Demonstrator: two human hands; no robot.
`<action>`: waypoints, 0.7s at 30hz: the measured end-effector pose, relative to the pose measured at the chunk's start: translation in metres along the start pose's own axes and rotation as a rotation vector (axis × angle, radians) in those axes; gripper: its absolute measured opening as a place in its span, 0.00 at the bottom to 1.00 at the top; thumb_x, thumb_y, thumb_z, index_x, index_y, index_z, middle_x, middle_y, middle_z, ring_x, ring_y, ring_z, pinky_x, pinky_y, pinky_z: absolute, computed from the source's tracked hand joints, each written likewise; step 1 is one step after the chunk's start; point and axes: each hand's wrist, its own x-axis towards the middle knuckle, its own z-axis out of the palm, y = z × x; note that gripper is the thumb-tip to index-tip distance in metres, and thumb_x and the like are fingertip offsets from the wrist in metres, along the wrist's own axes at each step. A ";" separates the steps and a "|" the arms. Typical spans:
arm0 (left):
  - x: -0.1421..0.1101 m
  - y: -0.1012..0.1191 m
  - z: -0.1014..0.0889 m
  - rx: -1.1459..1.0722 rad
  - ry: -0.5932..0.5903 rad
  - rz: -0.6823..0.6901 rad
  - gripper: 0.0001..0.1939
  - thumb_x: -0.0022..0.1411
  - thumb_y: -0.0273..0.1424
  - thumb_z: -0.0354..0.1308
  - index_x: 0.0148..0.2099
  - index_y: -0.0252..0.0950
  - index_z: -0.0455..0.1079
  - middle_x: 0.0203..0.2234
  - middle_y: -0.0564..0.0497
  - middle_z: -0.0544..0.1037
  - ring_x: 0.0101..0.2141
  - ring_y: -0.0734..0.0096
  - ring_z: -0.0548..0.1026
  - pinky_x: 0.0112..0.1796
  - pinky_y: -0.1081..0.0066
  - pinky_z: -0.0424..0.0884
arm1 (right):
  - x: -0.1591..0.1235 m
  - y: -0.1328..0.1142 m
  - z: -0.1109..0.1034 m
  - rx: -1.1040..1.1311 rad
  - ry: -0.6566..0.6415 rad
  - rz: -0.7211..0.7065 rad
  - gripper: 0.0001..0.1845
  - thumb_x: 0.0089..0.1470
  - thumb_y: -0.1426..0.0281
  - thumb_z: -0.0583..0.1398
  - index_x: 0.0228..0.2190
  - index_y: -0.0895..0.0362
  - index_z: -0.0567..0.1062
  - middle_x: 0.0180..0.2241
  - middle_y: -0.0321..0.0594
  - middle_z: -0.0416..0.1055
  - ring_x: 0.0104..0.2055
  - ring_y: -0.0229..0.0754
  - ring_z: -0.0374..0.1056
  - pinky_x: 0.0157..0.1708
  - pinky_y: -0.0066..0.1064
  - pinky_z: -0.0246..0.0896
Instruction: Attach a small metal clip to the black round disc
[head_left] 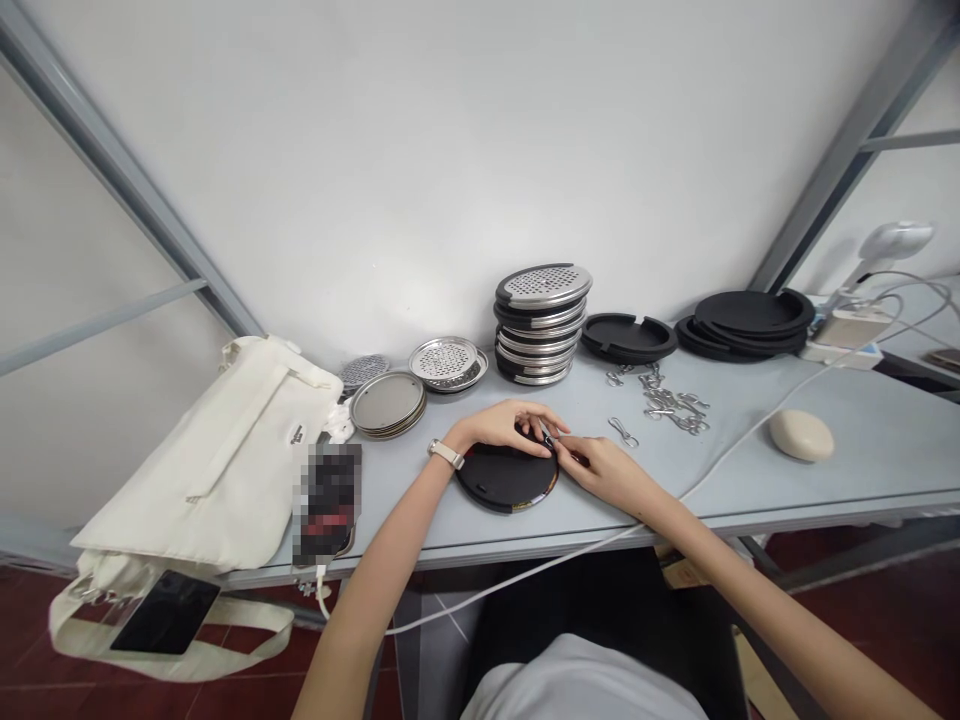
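Note:
A round black disc [506, 478] lies flat near the table's front edge, with a shiny band along part of its rim. My left hand [514, 425] reaches over its far side, fingers curled down onto the rim. At the disc's right edge, my right hand [600, 467] has thumb and fingers pinched together. A small metal clip [549, 441] glints between the fingertips of both hands; the fingers partly cover it. Several loose wire clips [671, 402] are scattered to the right behind my right hand, and a single clip [622, 432] lies nearer.
Behind the disc stands a tall stack of perforated metal discs [544, 325]. Black round holders [628, 338] are piled to its right. Metal plates [388, 402] lie left, beside a phone [328, 505] and white bag [217, 460]. A white cable [720, 455] crosses near a cream rounded object [801, 435].

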 end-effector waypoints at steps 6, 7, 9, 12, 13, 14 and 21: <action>0.000 0.003 0.000 0.004 -0.004 -0.041 0.22 0.53 0.32 0.66 0.51 0.36 0.73 0.41 0.46 0.77 0.35 0.73 0.72 0.40 0.71 0.66 | -0.001 -0.003 -0.002 -0.009 -0.006 0.025 0.20 0.62 0.65 0.46 0.22 0.56 0.68 0.18 0.37 0.67 0.20 0.38 0.60 0.24 0.28 0.49; 0.000 0.003 0.000 -0.003 -0.003 -0.055 0.22 0.53 0.32 0.66 0.51 0.35 0.73 0.41 0.45 0.77 0.35 0.73 0.72 0.40 0.72 0.67 | -0.002 -0.003 -0.002 -0.013 -0.007 0.029 0.21 0.62 0.65 0.46 0.21 0.56 0.68 0.18 0.38 0.67 0.20 0.38 0.60 0.24 0.28 0.49; 0.000 0.002 0.000 -0.018 -0.002 -0.064 0.22 0.53 0.31 0.66 0.51 0.35 0.73 0.41 0.45 0.77 0.36 0.73 0.72 0.40 0.72 0.67 | -0.002 -0.004 -0.003 -0.015 -0.007 0.027 0.21 0.62 0.65 0.46 0.21 0.56 0.69 0.19 0.38 0.68 0.20 0.39 0.61 0.24 0.28 0.50; 0.000 -0.001 0.000 -0.039 -0.002 -0.037 0.22 0.52 0.32 0.67 0.50 0.35 0.73 0.41 0.45 0.77 0.35 0.73 0.73 0.40 0.72 0.67 | -0.002 -0.004 -0.002 -0.017 0.004 0.008 0.19 0.62 0.66 0.47 0.23 0.56 0.69 0.21 0.39 0.70 0.21 0.39 0.63 0.24 0.28 0.51; 0.000 -0.002 0.000 -0.047 -0.002 -0.031 0.22 0.52 0.32 0.67 0.50 0.35 0.73 0.41 0.45 0.77 0.35 0.74 0.73 0.40 0.72 0.67 | -0.002 -0.004 -0.001 -0.021 0.010 0.004 0.19 0.61 0.66 0.47 0.24 0.56 0.69 0.21 0.39 0.71 0.21 0.39 0.63 0.24 0.28 0.51; 0.000 -0.003 0.000 -0.055 -0.001 -0.029 0.22 0.52 0.32 0.67 0.50 0.35 0.73 0.41 0.45 0.77 0.36 0.73 0.73 0.40 0.72 0.68 | -0.003 -0.003 0.000 -0.026 0.018 0.005 0.18 0.61 0.66 0.47 0.24 0.56 0.69 0.21 0.40 0.71 0.21 0.39 0.63 0.24 0.28 0.51; 0.000 -0.001 0.001 -0.087 0.012 -0.057 0.25 0.50 0.31 0.68 0.52 0.35 0.72 0.40 0.45 0.77 0.36 0.73 0.74 0.40 0.71 0.68 | -0.002 -0.004 0.002 -0.030 0.034 0.041 0.17 0.61 0.64 0.47 0.25 0.56 0.67 0.22 0.40 0.71 0.22 0.40 0.65 0.24 0.28 0.51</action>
